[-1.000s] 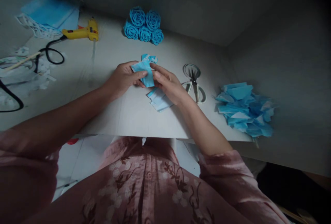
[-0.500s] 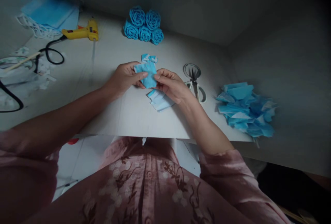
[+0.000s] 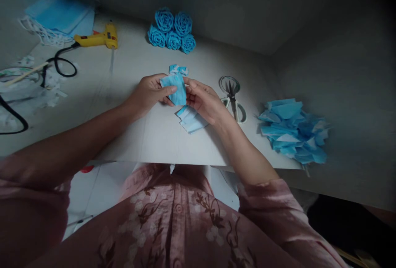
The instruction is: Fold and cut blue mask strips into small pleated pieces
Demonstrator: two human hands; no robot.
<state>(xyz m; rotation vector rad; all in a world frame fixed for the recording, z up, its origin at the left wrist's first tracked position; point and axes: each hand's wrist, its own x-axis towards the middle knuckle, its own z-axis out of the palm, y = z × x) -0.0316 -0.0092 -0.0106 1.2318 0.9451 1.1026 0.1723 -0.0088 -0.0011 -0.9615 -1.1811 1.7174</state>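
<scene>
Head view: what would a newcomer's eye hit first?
Probably the five blue rosettes, stacked in two rows at the back of the table. Next, the yellow glue gun lying to their left, then the small blue piece pinched in the left hand, the right hand at its edge.

Matt, cloth-like sheet [image 3: 179, 93]; 5 crinkled, papery rosettes [image 3: 173, 40]; metal-bladed scissors [image 3: 231, 92]; smooth plastic glue gun [image 3: 98, 39].

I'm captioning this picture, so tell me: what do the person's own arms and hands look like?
The left hand and right hand are ungloved and bare-wristed. The forearms are uncovered below loose, wrinkled, dusty pink sleeves.
</scene>
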